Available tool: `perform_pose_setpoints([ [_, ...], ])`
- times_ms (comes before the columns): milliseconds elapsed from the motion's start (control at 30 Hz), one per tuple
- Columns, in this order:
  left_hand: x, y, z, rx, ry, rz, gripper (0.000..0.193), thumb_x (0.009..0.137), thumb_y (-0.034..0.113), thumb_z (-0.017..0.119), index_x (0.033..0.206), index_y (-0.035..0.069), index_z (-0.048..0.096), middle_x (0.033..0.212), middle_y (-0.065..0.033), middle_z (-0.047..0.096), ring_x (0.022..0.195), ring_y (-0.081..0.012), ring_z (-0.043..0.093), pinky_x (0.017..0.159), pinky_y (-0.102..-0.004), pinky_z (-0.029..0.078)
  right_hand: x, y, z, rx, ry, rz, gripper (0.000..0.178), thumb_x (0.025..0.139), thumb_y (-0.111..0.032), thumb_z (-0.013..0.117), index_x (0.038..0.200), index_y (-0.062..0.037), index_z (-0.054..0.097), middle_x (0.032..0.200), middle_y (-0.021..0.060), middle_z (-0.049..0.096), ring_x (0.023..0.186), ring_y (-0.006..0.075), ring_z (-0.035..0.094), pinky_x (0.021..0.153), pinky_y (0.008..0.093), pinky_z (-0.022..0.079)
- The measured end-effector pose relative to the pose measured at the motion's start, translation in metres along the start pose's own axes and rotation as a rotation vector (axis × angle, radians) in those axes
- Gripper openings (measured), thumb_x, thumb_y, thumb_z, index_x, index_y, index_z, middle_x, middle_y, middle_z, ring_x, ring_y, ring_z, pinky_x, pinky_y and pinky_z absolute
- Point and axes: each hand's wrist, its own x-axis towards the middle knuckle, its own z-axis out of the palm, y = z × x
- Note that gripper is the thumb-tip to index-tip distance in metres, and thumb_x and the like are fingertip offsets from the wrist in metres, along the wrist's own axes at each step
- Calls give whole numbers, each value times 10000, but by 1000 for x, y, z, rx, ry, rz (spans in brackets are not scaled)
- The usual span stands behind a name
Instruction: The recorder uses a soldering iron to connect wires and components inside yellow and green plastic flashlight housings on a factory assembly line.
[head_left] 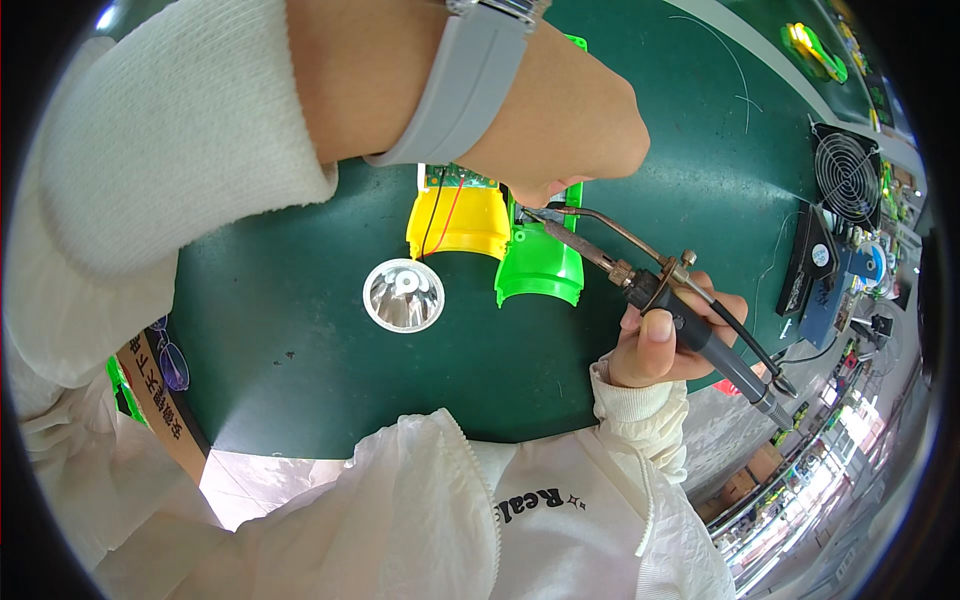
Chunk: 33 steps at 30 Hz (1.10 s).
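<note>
Yellow shell (460, 222) and green shell (540, 265) lie on a dark green mat (300, 340).

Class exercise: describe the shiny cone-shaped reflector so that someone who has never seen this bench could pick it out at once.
Start at the dark green mat that covers the bench. Near its middle lie a yellow shell and a green shell; the reflector sits just left of and below them. It is the only round, silvery, mirror-like piece, a small funnel with a white rim.

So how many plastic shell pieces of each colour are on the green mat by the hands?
Yellow shell: 1
Green shell: 1
Total: 2
</note>
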Motion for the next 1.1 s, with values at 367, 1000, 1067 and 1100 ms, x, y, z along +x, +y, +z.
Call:
perform_pose_setpoints([
  [367,-33,1,-14,-102,179,35,157,773,113,555,795,-43,559,813,-185,590,774,-311,608,645,-359,493,1,-3,-3,-21,37,25,436,709,-308,692,842,-43,373,670,64,492,592,139,503,651,302,465],
  [1000,-34,-1,-17,-124,158,112,129,776,81,554,791,-47,558,839,-191,597,803,-297,611,674,-356,494,1,-1,0,-17,22,-10,416,712,-271,691,839,-29,378,676,62,480,584,149,507,597,297,461],
  [1067,-34,-1,-17,-186,152,140,132,775,82,556,793,-49,562,839,-193,600,801,-295,612,674,-356,493,1,-1,0,-14,24,-11,418,715,-272,688,843,-28,374,678,65,484,586,152,510,605,299,463],
  [1100,-33,2,-16,-118,152,105,134,776,84,558,797,-48,564,840,-193,601,802,-296,613,675,-356,493,1,-1,0,-14,24,-10,418,715,-272,688,843,-28,374,678,65,484,586,152,510,605,299,463],
])
